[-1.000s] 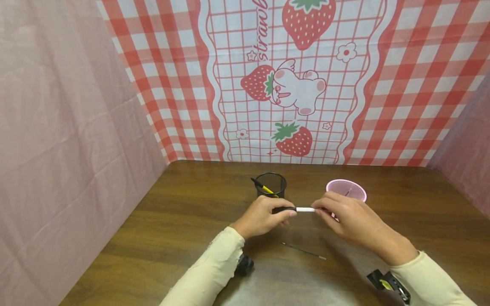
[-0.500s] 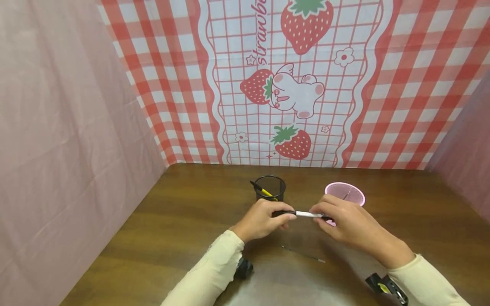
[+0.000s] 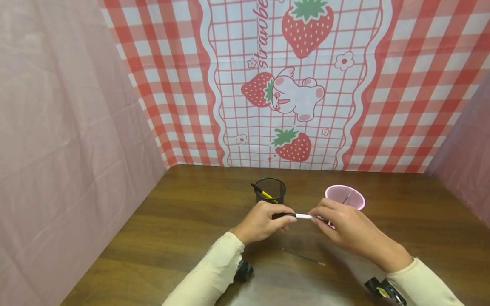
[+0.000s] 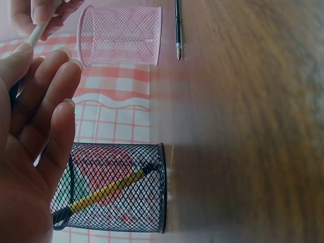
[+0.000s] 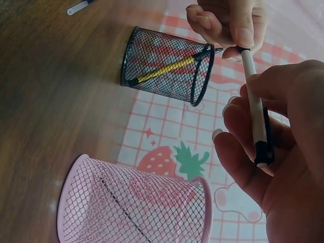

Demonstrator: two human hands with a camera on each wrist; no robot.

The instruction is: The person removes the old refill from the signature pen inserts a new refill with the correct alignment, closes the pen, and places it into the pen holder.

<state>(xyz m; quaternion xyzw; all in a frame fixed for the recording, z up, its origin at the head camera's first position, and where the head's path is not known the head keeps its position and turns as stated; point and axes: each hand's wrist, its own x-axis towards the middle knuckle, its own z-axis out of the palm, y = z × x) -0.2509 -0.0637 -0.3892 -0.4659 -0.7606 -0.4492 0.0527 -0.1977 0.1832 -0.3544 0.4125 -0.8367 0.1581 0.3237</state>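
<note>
A white-barrelled pen (image 3: 303, 216) with black ends is held level between both hands above the table. My left hand (image 3: 264, 221) pinches its black section. With thumb and fingers my right hand (image 3: 350, 227) grips the white barrel; in the right wrist view the black clip end (image 5: 264, 152) lies inside that hand. Below the hands a thin pen refill (image 3: 303, 256) lies on the wood. Behind the left hand stands a black mesh cup (image 3: 283, 193) containing a yellow-and-black pen (image 3: 264, 193). A pink mesh cup (image 3: 357, 197), partly hidden by the right hand, contains a thin dark stick (image 3: 346, 198).
The brown wooden table (image 3: 172, 238) ends at a red-and-white checked cloth (image 3: 183, 97) with strawberry prints at the back. Pink cloth (image 3: 76, 148) hangs on the left and more on the right. Dark wrist devices (image 3: 243, 270) sit under both sleeves.
Both hands keep hold of the pen. The right fingers shift slightly along and around the barrel. The whole head view drifts a little; cups and refill stay put.
</note>
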